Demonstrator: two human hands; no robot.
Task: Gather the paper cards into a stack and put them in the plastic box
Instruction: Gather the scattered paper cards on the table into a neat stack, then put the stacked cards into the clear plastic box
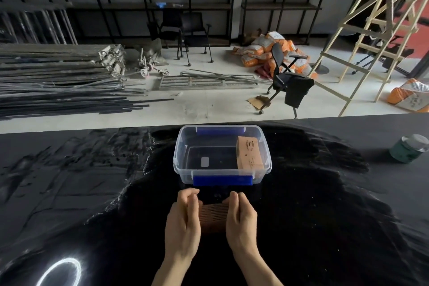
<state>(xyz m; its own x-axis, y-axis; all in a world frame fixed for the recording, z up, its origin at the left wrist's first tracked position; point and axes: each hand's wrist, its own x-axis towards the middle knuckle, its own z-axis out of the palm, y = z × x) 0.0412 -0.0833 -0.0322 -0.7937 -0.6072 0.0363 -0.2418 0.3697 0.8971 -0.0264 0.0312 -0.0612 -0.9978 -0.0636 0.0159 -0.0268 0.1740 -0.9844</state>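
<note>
A stack of brown paper cards (212, 217) stands on edge on the black table, squeezed between my two hands. My left hand (184, 218) presses its left end and my right hand (240, 218) presses its right end, fingers curled around the sides. Just beyond the hands sits the clear plastic box (183, 146) with blue clips, lid off. Inside it, against the right wall, leans another stack of brown cards (249, 153). The left part of the box floor shows only a small white label.
The black table (92, 193) stretches wide to both sides. A green jar with a clear lid (408, 148) stands at the far right. Beyond the table's far edge lie metal rods, chairs, sacks and a wooden ladder on the floor.
</note>
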